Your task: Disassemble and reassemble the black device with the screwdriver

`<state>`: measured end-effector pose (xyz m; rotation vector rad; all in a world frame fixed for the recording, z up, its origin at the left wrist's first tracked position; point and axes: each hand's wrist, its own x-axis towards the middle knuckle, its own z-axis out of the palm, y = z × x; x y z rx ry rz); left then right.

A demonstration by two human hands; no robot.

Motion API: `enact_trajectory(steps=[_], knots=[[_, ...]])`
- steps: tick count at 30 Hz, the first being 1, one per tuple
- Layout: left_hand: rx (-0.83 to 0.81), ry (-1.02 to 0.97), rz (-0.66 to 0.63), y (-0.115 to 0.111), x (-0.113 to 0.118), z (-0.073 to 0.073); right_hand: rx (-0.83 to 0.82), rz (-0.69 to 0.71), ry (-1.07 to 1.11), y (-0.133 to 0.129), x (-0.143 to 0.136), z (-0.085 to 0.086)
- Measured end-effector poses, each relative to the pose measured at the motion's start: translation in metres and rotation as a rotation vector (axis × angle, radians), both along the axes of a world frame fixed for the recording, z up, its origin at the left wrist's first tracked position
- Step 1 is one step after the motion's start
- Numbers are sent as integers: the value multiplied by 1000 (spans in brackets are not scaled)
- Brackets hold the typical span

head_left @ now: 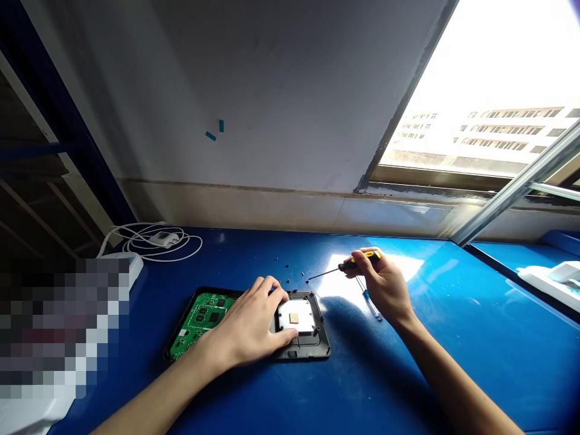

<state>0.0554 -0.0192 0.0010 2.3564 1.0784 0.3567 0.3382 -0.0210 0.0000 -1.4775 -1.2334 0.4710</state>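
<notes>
My left hand point(254, 320) lies across a black plastic casing point(324, 344), its thumb and fingers bent around a white square plate in the right half. A tan pad point(294, 318) sits on that plate point(306, 314). The green circuit board point(199, 317) fills the left half, partly covered by my hand. In my right hand point(385, 281) is a screwdriver point(357, 261) with a black and yellow handle. Its thin shaft points left and down, the tip at a small dark screw point(307, 281). Several other small screws point(287, 266) are scattered behind the casing.
A clear and blue slim object point(371, 304) lies beneath my right hand on the blue table point(453, 350). White cable point(185, 257) with an adapter point(164, 239) is coiled at back left. A pixelated area hides much of the left side. A metal frame point(507, 193) stands right.
</notes>
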Motion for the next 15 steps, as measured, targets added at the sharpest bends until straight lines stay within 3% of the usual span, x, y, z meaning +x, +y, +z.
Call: enact_trajectory(steps=[8, 15], knots=[[30, -5, -2, 2, -2, -4, 34, 43, 72, -3, -4, 3], [115, -47, -88, 1, 0, -7, 2, 124, 157, -3, -6, 1]])
